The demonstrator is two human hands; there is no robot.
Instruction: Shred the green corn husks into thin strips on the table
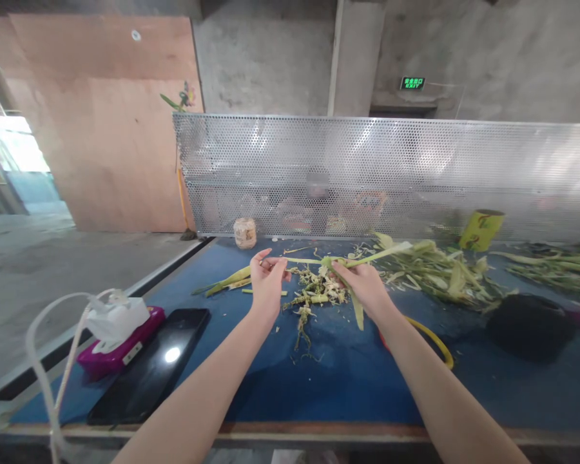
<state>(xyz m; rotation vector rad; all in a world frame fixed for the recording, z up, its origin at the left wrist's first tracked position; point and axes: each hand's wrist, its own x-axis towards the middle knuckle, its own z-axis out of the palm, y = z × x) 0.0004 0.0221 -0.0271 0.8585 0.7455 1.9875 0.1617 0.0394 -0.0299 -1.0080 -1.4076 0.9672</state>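
Observation:
A pale green plant stalk (304, 260) stretches level between my two hands above the table. My left hand (269, 277) pinches its left end between thumb and finger, with the other fingers partly curled. My right hand (365, 287) closes round the stalk farther right, where a long leafy part sticks out beyond the fingers and a leaf strip (357, 310) hangs below. Under and between the hands lies a heap of plant scraps (314, 298) with stringy, root-like bits. Left of my left hand rest some long yellow-green leaves (229, 282).
A large heap of stripped leaves (435, 270) lies right, near a yellow can (482, 230) and a dark round object (529, 325). A phone (149, 364) and magenta power strip (120, 345) sit left. A perforated metal screen (280, 174) backs the blue table (319, 393).

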